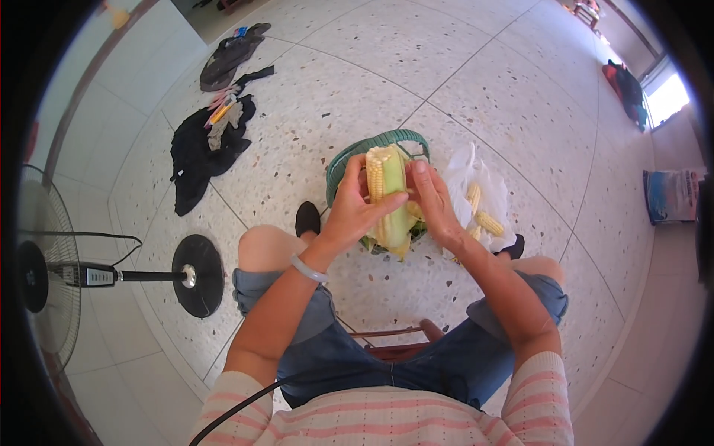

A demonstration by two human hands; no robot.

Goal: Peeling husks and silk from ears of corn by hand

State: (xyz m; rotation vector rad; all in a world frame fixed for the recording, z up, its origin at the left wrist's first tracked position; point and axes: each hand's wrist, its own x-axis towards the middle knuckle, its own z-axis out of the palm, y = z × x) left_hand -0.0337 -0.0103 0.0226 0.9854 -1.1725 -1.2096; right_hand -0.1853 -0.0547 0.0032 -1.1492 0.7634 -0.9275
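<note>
A partly husked ear of corn (pixel 377 181) is held upright in front of me, its pale yellow kernels bare on the left. Green husk (pixel 394 182) still covers its right side. My left hand (pixel 355 207) is closed around the ear, thumb lying across the front. At the right edge, my right hand (pixel 435 199) grips the husk, with its fingertips partly hidden behind it. Below the ear stands a green woven basket (pixel 355 146) with leafy husk inside, mostly covered by my hands. Just right of it, bare corn cobs (pixel 489 222) lie on a white plastic bag (pixel 462 162).
A standing fan with a round black base (pixel 198 275) is at my left. Dark clothes (pixel 201 152) lie on the speckled tile floor at the far left. My knees flank the basket. A blue and white package (pixel 669 196) stands by the right wall.
</note>
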